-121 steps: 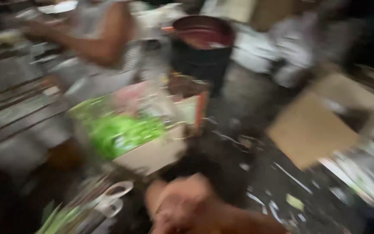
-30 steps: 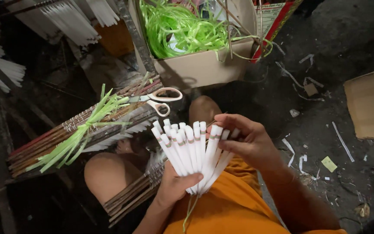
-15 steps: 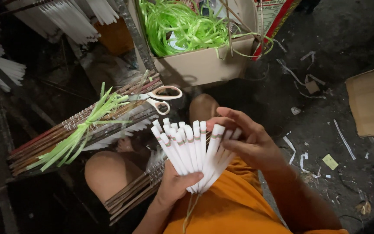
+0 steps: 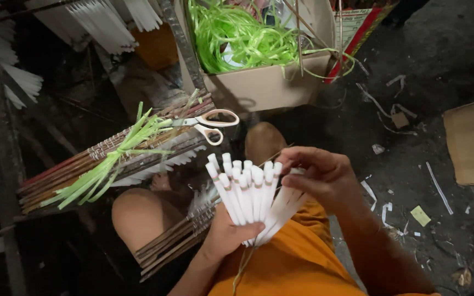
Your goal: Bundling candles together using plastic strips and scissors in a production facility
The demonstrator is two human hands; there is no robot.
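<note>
The floor (image 4: 456,66) is lying dark and littered with paper scraps; a box (image 4: 259,85) of green strips is sitting ahead, scissors (image 4: 209,123) resting on a stick bundle (image 4: 72,175). Over the lap, the left hand (image 4: 223,233) is gripping a fan of white tubes (image 4: 248,192) at its base, while the right hand (image 4: 325,178) is pinching the top, seemingly evening them; aligning looks next.

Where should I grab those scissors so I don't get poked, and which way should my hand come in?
Take the scissors by the pale looped handles, which point right, toward the cardboard box. I would come in from that right side, from above. The blades point left and lie flat on the bundle of sticks, so the handles look like the safe end.
</note>
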